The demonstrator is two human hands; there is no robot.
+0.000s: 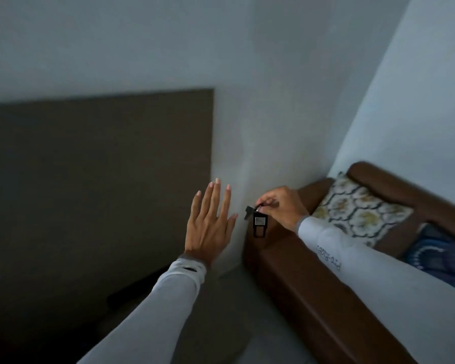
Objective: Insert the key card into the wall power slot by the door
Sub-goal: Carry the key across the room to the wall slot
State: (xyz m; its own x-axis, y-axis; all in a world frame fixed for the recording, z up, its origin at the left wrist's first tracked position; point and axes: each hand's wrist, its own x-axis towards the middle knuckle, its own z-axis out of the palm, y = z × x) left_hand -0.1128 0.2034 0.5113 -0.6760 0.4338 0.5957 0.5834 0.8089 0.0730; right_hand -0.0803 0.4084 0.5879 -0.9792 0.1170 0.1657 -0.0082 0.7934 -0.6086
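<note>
My right hand (281, 206) pinches a small metal ring from which a black key card tag (259, 224) with a pale label hangs; a second dark piece (248, 212) sticks out to its left. The tag dangles over the armrest of a brown sofa (294, 279). My left hand (209, 224) is raised flat with fingers spread, palm toward the white wall (260, 114), holding nothing. No wall power slot shows in the head view. The room is dim.
A dark brown panel (97, 179) covers the wall at left. The sofa at right carries a patterned cushion (357, 208) and a blue cushion (441, 256). A second white wall (418, 101) meets the first in a corner behind the sofa.
</note>
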